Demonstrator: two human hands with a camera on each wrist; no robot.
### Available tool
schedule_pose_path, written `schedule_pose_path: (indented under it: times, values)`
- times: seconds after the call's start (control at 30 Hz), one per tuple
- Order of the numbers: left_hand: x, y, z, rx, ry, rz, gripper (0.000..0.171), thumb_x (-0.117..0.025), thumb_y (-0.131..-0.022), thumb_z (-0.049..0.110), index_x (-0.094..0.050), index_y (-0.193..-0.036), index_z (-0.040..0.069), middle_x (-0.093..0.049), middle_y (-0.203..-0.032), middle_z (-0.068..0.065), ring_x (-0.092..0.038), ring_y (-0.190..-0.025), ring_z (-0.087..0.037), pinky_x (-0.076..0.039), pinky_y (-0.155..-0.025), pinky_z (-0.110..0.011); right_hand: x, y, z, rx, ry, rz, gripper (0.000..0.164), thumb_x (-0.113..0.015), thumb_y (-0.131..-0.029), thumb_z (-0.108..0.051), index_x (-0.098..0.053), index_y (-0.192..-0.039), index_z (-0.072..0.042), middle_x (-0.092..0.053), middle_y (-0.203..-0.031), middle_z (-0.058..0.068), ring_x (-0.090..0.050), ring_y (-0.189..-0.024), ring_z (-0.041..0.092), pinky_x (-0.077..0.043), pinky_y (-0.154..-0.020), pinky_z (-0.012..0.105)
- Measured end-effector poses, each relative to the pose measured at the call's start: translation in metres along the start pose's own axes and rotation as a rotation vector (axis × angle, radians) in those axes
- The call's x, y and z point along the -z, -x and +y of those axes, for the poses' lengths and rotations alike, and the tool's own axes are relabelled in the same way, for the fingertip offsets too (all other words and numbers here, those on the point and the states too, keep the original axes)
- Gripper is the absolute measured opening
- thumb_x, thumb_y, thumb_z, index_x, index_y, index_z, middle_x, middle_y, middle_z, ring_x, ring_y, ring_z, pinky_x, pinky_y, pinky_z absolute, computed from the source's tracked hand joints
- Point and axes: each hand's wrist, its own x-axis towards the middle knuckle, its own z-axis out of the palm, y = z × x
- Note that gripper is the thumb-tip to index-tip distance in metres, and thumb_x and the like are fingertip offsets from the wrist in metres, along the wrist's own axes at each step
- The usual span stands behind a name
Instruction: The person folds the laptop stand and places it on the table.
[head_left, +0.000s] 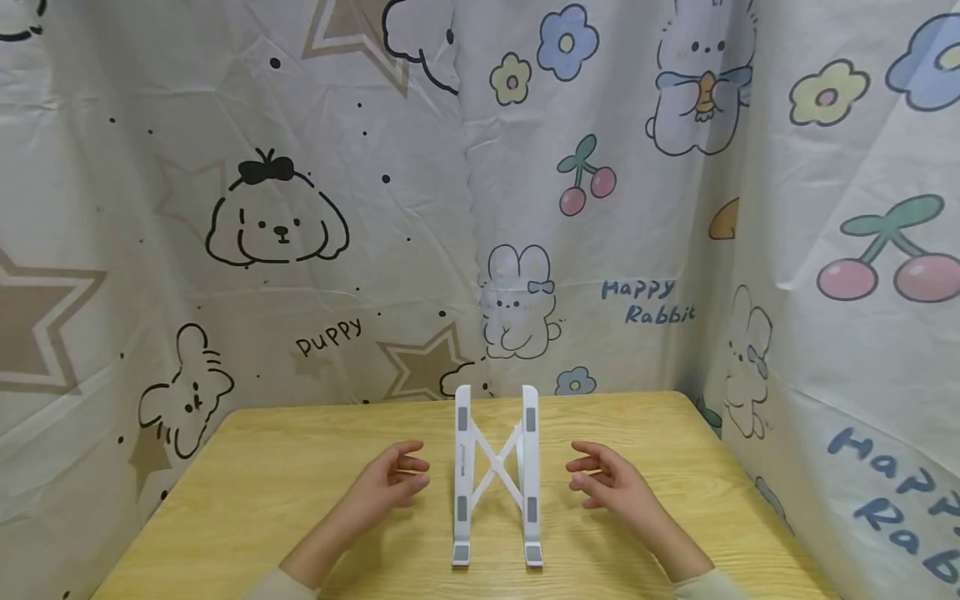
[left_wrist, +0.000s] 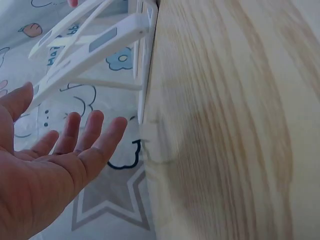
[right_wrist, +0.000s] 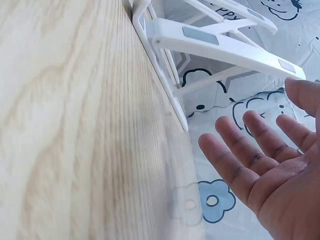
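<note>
A white folding laptop stand (head_left: 464, 483) stands unfolded on the table, with two long sloping rails, grey pads and an X-shaped brace between them. To its left is my left hand (head_left: 386, 483), fingers loosely bent and apart from the stand. My right hand (head_left: 615, 487) hovers on the other side, likewise touching nothing. In the left wrist view, the palm and spread fingers of the left hand (left_wrist: 65, 160) show below the stand's rail (left_wrist: 75, 60). The right wrist view has the right hand (right_wrist: 270, 165) with its fingers extended near the stand (right_wrist: 220, 47).
The light wooden table (head_left: 262, 475) carries the stand near its middle. Behind and on both sides hangs a pale curtain (head_left: 420, 275) printed with puppies, rabbits, stars, flowers and cherries. It meets the table's back edge.
</note>
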Motion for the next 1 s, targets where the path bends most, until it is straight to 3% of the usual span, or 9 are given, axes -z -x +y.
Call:
schedule_pose_path:
  times: [0.27, 0.73, 1.0]
  values:
    - [-0.012, -0.004, -0.002, 0.036, 0.061, 0.009, 0.061, -0.069, -0.100, 0.024, -0.042, -0.151, 0.002, -0.054, -0.136, -0.028, -0.063, -0.117, -0.029, -0.057, -0.095, -0.056, -0.014, -0.003, -0.001, -0.007, -0.046, -0.010, 0.054, -0.065, -0.102, -0.020, -0.045, -0.150, -0.003, -0.058, -0.133, 0.032, -0.070, -0.105, 0.031, -0.063, -0.078, 0.044]
    - [-0.023, -0.014, -0.006, 0.036, 0.103, 0.010, 0.058, -0.072, -0.098, 0.026, -0.048, -0.143, 0.000, -0.056, -0.133, -0.028, -0.064, -0.110, -0.025, -0.060, -0.088, -0.054, -0.028, -0.014, -0.001, -0.027, -0.116, -0.055, 0.054, -0.065, -0.102, -0.018, -0.044, -0.150, -0.002, -0.060, -0.129, 0.029, -0.070, -0.104, 0.033, -0.063, -0.077, 0.049]
    - [-0.031, -0.020, -0.010, 0.036, 0.162, -0.009, 0.057, -0.069, -0.099, 0.013, -0.043, -0.147, -0.002, -0.057, -0.130, -0.028, -0.066, -0.109, -0.027, -0.060, -0.088, -0.055, -0.034, -0.017, 0.001, -0.035, -0.132, -0.066, 0.053, -0.065, -0.102, -0.014, -0.044, -0.148, 0.001, -0.063, -0.125, 0.026, -0.069, -0.105, 0.039, -0.063, -0.078, 0.051]
